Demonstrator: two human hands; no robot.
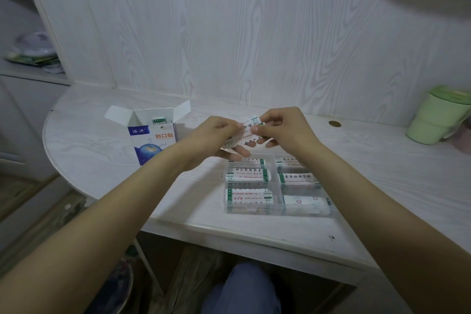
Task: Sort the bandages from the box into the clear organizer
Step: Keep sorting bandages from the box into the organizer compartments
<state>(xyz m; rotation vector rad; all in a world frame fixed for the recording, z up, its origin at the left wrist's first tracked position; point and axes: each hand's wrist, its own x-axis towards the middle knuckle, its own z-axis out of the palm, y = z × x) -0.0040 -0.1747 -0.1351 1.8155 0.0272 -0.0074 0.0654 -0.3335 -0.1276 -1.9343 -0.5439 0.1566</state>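
**Inspector:** State what the hands held.

**Assistant:** Both hands were raised above the desk, just beyond the far edge of the clear organizer. The left hand had its fingers curled under a small stack of bandages; the right hand pinched the top strip at its right end between thumb and fingertip. How many strips made up the stack could not be told.

**Inspector:** Orientation and bearing?

**Assistant:** The stack's long axis ran roughly left to right, tilted up toward the right. The organizer lay directly below and nearer the body, its compartments long in the same direction, so in my judgement a strip needed lowering with little turning. The right hand sat closer to the right column, the left hand to the left column.

**Inspector:** Counts?

**Assistant:** Six compartments, in two columns of three; each showed bandages, the far right one partly hidden by the wrist. One box stood open to the left, with at least one green-edged packet visible inside. One green cup stood at far right.
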